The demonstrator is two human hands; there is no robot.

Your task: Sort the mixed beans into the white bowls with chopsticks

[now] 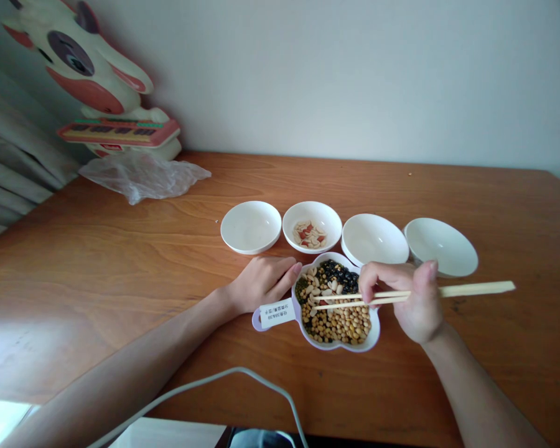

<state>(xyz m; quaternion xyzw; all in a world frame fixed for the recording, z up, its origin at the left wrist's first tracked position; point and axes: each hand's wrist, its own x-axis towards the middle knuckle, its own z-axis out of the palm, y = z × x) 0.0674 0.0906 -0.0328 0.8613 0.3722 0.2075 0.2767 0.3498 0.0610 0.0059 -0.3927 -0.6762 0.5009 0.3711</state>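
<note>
My right hand (pixel 410 295) is closed around a pair of light wooden chopsticks (pixel 476 289). Their tips reach among the peanuts (pixel 313 289) and beans in a lilac-rimmed, flower-shaped dish (pixel 377 330). Black beans (pixel 338 274) lie at the back of the dish, with yellow soybeans (pixel 343 323) in front and small green beans at the left. Whether the tips pinch a piece is too small to tell. At the dish's upper left, my left hand (pixel 266 280) rests on the table, its bent fingers and thumb against the rim. A labelled handle (pixel 277 312) sticks out below it.
Behind the dish stands a row of white bowls: the far-left bowl (pixel 251 228), one with peanut pieces (pixel 309 235), another bowl (pixel 374 239) and the far-right bowl (pixel 441 246). A clear plastic bag (pixel 144 177) and cow-shaped toy keyboard (pixel 121 132) sit back left. A cable (pixel 238 369) crosses the front.
</note>
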